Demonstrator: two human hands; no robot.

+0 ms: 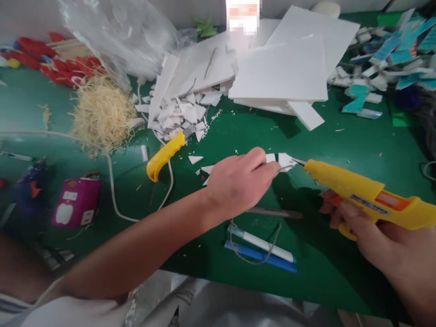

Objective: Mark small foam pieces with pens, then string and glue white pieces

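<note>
My right hand (371,240) is wrapped round a yellow hot glue gun (354,181), with fingers at its orange trigger. The gun's metal nozzle points left and meets the edge of a small white foam-board piece (285,161). My left hand (238,179) is closed in a pinch just left of that piece. A thin grey wire (284,167) sticks out from its fingertips towards the foam. Another white scrap (270,157) shows behind the left fingers, partly hidden by them.
Near me lie a white pen (265,244), a blue pen (262,256) and a bent wire loop (250,262). A yellow cutter (165,156) rests by foam scraps (184,113). White boards (279,72) are stacked behind. Left are straw (102,113), a cable (112,195) and a purple box (77,202).
</note>
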